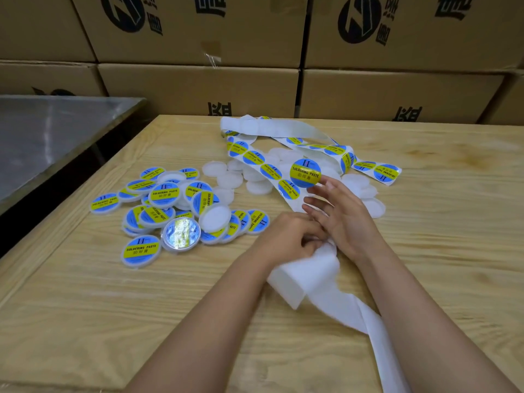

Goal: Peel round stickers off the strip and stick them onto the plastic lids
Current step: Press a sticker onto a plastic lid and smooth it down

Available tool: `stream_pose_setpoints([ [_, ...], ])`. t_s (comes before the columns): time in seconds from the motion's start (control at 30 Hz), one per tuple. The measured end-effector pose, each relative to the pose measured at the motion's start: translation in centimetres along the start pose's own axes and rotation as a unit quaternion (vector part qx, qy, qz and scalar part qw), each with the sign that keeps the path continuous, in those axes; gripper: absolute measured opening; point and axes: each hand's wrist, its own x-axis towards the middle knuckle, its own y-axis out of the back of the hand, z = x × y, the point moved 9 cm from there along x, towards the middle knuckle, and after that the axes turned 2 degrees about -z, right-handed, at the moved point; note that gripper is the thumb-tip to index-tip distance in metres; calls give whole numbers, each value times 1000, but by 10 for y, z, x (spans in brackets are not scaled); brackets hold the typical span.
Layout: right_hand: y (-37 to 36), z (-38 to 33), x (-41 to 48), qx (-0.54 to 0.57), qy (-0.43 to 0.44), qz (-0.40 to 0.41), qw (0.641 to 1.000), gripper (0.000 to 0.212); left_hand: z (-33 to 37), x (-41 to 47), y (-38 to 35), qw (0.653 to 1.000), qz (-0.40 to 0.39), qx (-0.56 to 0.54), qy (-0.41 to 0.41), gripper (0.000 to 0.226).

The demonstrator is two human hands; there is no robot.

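Peeled sticker (305, 171), blue w/ yellow band, reads "SOLDERING PASTE", is up off the desk (113, 293), face toward me, its lower R edge at a fingertip of the right hand (340, 217). I see that hand's fingers spread and mostly straight. I can't tell if it's a pinch or if the sticker just clings to the tip.

The left hand (292, 239) is curled round the strip (309, 276) just beside the R wrist, gripping the bare white backing. From there the backing folds toward me and runs off the bottom edge. The other way it passes under the R hand and loops across the far desk, w/ more stickers (253, 158) on it in a row.

Bare lids (229, 180), white and translucent, lie scattered under and around those loops, a few to the R of the R hand. Labelled lids (164, 194) sit heaped to the L, well apart from both hands, overlapping each other. In that heap I see one blank lid face (215, 219) and one w/ a shiny silvery face (181, 232).

Light wood desk. A grey metal top (56, 131) sits off its L corner, and stacked cardboard boxes (198, 83) w/ black print stand behind
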Motion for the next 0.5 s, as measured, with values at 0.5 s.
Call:
stream_pose_setpoints([
  [0.5,1,-3,-4,-96,31,-4,995,24,-65,-27,64,870,155,357,302,42],
])
